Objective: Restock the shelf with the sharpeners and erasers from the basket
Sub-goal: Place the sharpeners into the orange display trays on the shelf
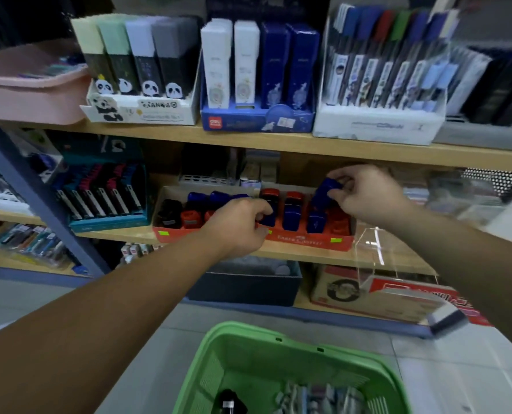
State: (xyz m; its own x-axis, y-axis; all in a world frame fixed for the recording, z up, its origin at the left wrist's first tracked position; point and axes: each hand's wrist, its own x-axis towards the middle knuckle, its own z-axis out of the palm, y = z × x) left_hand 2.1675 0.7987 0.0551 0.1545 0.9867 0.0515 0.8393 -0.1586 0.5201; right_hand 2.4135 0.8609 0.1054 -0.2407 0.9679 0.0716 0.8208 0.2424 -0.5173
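Shelving is under way: blue sharpener (323, 191) is pinched by right hand (367, 200), second sharpener (268, 219) by left hand (238, 225); seating in tray (308, 242) beneath the fingertips is required.

Wooden shelf boards (308, 144) in tiers, carried at the left on a slanting blue metal upright (39, 204). Below, pale grey floor tiles (458, 369). On the top board a pink plastic tub (30, 97), a panda-printed display box (147, 110), a blue Deli display box (248, 121) and a white box of pens (377, 127). On the lowest board a dark box (243, 285) beside a printed carton (347, 291). Dim, even indoor light.
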